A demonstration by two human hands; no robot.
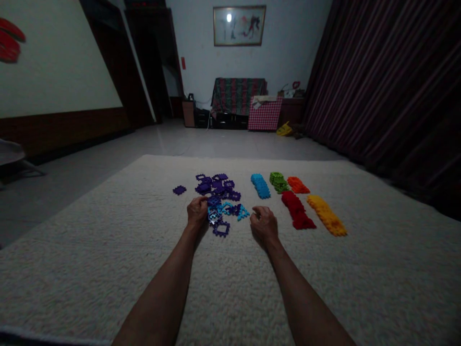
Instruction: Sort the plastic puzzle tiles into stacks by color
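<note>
My left hand (197, 211) is closed at the left edge of a loose pile, its fingers on a purple notched plastic building tile (213, 202). Part of its grip is hidden from view. My right hand (264, 223) is just right of a light blue triangular tile (242, 212), fingers curled but apart, with nothing visible in them. Between the hands lie more light blue pieces (226, 208) mixed with purple ones. Nearest to me is a purple square frame tile (221, 229). Behind them spreads a heap of purple tiles (218, 184).
Sorted rows of blue (260, 186), green (279, 182), orange (298, 184), red (297, 210) and yellow tiles (326, 215) lie to the right. A single purple tile (179, 190) lies left of the heap. Everything rests on a cream quilted mat (230, 288).
</note>
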